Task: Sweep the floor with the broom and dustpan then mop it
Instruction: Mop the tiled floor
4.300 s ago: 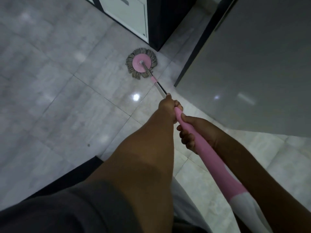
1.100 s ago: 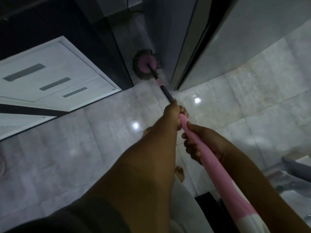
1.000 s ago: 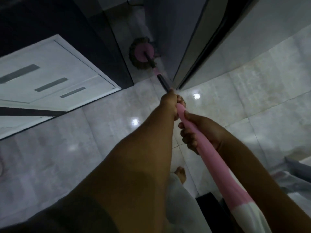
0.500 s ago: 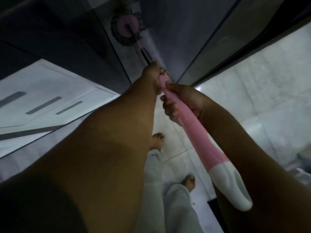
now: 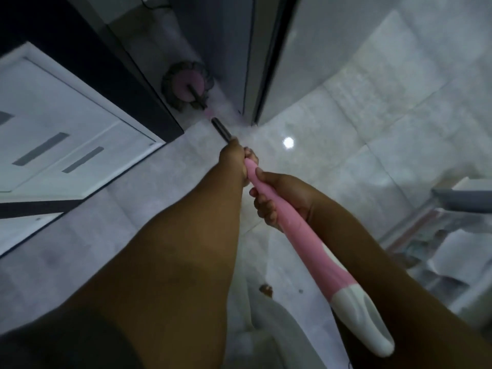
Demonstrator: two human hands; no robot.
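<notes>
Gripping the pink mop handle [image 5: 319,262], the left hand [image 5: 234,163] sat farther along and the right hand [image 5: 285,195] nearer; the blurred mop head [image 5: 181,83] lay on the far floor [image 5: 346,134] beside a dark cabinet [image 5: 119,70].

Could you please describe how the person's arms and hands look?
Both hands, left hand and right hand, are bare: no gloves, and no rings or watch visible. The left forearm and right forearm are uncovered too. A dark sleeve covers the left upper arm; no sleeve shows on the right.
</notes>
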